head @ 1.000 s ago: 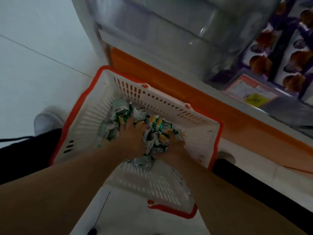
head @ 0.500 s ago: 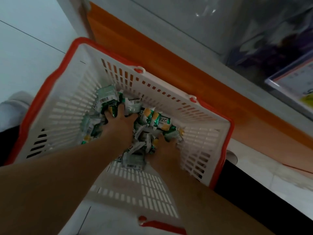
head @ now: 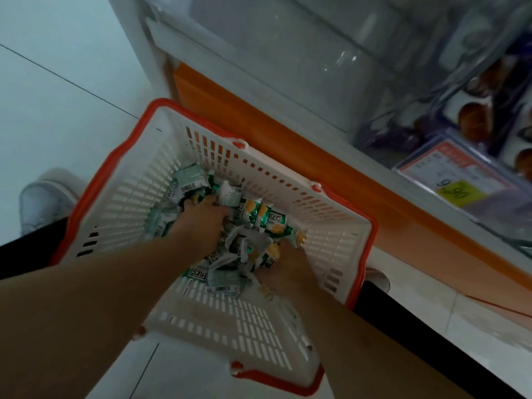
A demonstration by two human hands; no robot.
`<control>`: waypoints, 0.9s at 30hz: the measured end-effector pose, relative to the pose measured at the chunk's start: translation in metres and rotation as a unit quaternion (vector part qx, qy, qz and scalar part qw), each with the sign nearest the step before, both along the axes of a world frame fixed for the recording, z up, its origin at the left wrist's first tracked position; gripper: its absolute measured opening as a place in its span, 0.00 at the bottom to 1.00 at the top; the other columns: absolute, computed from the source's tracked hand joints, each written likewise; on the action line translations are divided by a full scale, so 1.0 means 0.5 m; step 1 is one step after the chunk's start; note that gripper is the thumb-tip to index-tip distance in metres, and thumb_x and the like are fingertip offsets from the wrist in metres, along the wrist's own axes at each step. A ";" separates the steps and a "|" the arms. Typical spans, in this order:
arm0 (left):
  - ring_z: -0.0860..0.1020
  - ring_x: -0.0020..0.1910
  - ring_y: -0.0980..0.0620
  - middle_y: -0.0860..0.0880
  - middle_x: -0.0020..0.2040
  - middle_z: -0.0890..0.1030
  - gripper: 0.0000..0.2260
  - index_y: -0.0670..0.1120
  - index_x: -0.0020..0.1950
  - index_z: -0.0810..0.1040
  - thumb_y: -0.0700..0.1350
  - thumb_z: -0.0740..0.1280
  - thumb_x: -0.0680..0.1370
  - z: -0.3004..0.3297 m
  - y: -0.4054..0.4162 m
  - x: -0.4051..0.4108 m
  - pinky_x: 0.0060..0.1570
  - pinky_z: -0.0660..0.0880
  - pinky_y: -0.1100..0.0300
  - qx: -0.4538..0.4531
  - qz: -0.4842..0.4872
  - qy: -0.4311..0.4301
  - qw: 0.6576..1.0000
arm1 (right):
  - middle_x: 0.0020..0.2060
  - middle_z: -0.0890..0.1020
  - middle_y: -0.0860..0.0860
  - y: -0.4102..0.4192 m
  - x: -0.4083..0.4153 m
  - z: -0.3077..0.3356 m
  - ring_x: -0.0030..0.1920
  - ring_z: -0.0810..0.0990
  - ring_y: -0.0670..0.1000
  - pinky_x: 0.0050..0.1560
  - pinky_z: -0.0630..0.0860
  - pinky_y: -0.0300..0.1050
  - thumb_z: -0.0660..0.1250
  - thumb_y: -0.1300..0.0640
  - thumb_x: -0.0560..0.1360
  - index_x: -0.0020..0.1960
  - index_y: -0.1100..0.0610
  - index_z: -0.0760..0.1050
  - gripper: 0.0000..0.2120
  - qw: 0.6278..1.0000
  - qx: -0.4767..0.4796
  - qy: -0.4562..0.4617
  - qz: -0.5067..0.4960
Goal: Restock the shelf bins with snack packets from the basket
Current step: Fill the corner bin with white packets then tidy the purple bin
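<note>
both hands were sunk in the heap of green snack packets at the floor of the white basket; left hand and right hand flanked it, fingers buried, grip impossible to tell; the clear shelf bin waited above

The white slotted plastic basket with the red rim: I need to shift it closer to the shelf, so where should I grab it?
Probably the red rim of the white slotted plastic basket, gripped from above at the two long sides. No handle shows, the rim is a thick continuous lip, and the slotted walls slope inward. Both the left hand and the right hand are down among the green and white snack packets.
</note>
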State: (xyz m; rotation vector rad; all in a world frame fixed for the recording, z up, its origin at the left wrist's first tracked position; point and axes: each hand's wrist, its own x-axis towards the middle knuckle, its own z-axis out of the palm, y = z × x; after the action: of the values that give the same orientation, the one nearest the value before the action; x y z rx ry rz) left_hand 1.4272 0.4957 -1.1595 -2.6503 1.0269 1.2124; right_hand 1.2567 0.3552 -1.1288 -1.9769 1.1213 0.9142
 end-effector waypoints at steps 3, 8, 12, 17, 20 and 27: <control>0.78 0.57 0.44 0.44 0.63 0.77 0.18 0.52 0.69 0.78 0.44 0.70 0.79 0.086 0.007 0.010 0.57 0.79 0.50 -0.070 0.067 0.030 0.995 | 0.72 0.74 0.55 -0.007 0.030 0.075 0.63 0.80 0.57 0.54 0.81 0.47 0.80 0.44 0.70 0.80 0.53 0.62 0.46 0.999 0.027 -0.024 -0.008; 0.78 0.49 0.55 0.51 0.60 0.81 0.15 0.53 0.65 0.81 0.46 0.73 0.78 0.263 0.034 0.033 0.44 0.75 0.66 -0.122 0.123 0.083 0.981 | 0.71 0.72 0.45 -0.010 0.087 0.234 0.71 0.73 0.52 0.58 0.78 0.45 0.84 0.48 0.66 0.78 0.48 0.65 0.46 0.986 0.082 -0.119 -0.088; 0.78 0.43 0.60 0.59 0.52 0.79 0.13 0.57 0.58 0.81 0.47 0.74 0.75 0.464 0.047 0.065 0.35 0.70 0.71 -0.204 0.180 0.119 0.955 | 0.73 0.73 0.44 -0.001 0.132 0.426 0.68 0.75 0.50 0.64 0.78 0.50 0.85 0.40 0.62 0.76 0.50 0.65 0.49 0.973 0.106 -0.166 -0.121; 0.82 0.45 0.63 0.66 0.55 0.82 0.12 0.62 0.57 0.84 0.49 0.74 0.75 0.726 0.047 0.085 0.42 0.75 0.67 -0.393 0.222 0.119 0.884 | 0.57 0.84 0.40 0.008 0.133 0.679 0.55 0.84 0.45 0.57 0.82 0.52 0.82 0.38 0.66 0.64 0.43 0.75 0.30 0.945 0.081 -0.293 -0.120; 0.80 0.52 0.68 0.69 0.58 0.79 0.13 0.66 0.60 0.81 0.51 0.71 0.79 0.814 0.033 0.090 0.50 0.75 0.66 -0.474 0.211 0.070 0.852 | 0.51 0.86 0.43 0.002 0.145 0.781 0.50 0.86 0.47 0.56 0.83 0.57 0.82 0.43 0.68 0.60 0.43 0.77 0.24 0.915 0.071 -0.369 -0.148; 0.75 0.56 0.58 0.55 0.66 0.78 0.15 0.57 0.70 0.76 0.48 0.67 0.83 0.788 -0.126 0.203 0.50 0.69 0.64 -0.471 0.161 -0.060 0.865 | 0.47 0.83 0.44 -0.093 0.319 0.829 0.44 0.84 0.46 0.46 0.84 0.49 0.79 0.46 0.72 0.53 0.43 0.70 0.19 0.904 -0.108 -0.397 -0.115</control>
State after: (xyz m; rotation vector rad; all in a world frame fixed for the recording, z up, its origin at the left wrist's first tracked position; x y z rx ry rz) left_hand 1.5287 0.4326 -0.7655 -3.6896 1.4767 0.6000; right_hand 1.4162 0.3088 -0.7145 -2.0230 0.9446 -0.1727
